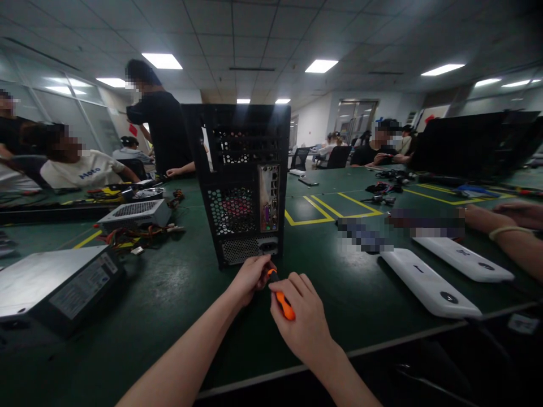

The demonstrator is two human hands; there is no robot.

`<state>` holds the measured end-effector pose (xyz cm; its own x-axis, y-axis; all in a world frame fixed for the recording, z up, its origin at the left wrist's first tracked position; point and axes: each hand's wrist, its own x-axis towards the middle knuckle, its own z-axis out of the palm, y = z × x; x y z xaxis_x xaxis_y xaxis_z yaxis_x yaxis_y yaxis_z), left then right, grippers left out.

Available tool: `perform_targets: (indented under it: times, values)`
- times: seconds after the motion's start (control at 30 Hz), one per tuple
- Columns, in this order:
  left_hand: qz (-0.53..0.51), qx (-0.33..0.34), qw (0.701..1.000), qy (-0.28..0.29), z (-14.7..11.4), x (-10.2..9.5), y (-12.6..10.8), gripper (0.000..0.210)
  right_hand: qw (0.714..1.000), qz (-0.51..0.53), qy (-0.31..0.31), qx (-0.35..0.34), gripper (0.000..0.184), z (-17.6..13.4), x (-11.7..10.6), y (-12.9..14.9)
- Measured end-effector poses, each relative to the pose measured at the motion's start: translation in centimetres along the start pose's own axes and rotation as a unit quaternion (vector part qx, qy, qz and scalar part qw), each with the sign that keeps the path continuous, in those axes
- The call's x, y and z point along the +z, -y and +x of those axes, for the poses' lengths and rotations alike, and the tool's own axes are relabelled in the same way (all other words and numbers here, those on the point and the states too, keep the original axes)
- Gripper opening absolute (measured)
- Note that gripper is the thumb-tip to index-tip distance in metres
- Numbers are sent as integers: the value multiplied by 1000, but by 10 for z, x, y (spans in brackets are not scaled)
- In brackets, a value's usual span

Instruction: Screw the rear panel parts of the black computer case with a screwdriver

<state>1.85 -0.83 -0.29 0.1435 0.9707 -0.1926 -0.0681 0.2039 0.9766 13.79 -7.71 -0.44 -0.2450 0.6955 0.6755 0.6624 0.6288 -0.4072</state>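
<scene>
A black computer case (248, 175) stands upright on the green table with its back panel towards me. Its port plate (268, 198) is on the right side, and a power supply (244, 251) with a socket sits at the bottom. Just in front of the lower edge, my right hand (301, 311) is closed around the orange and black handle of a screwdriver (285, 305). My left hand (252, 277) is beside the screwdriver's front end with its fingers pinched together. What those fingers hold is hidden, as is the screwdriver's tip.
Left of the case lie a loose power supply (63, 288), another one (136, 215) and bundled cables (148, 237). Two white devices (428, 282) lie to the right, near another person's arms (509, 232). Dark monitors (462, 144) stand at the far right. Several people are around.
</scene>
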Motion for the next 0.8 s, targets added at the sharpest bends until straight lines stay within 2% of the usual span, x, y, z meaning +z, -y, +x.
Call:
perform_targets:
  times: [0.13, 0.23, 0.3, 0.37, 0.43, 0.5, 0.6, 0.8]
  values:
    - [16, 7, 1000, -10, 1, -1, 3, 32, 999, -18, 25, -9, 9, 2, -1, 2]
    - [3, 16, 1000, -2, 2, -1, 3, 33, 999, 17, 23, 26, 19, 3, -2, 3]
    - [-21, 13, 1000, 5, 4, -2, 4, 33, 998, 33, 17, 43, 16, 2, -1, 1]
    - [-51, -8, 999, 8, 7, -3, 5, 31, 999, 24, 14, 30, 11, 1, 0, -1]
    - [-75, -22, 997, 3, 11, -5, 6, 28, 1000, 6, 13, 4, 14, 0, 2, -3]
    - [-83, -5, 996, -10, 13, -7, 7, 26, 1000, 0, 11, -6, 18, 0, 1, -3]
    - [-80, 33, 996, -30, 13, -7, 7, 25, 1000, 11, 3, -10, 12, 3, -2, 0]
    - [-83, 54, 994, -49, 9, -4, 7, 25, 1000, -3, -27, -15, 16, 4, -4, 1]
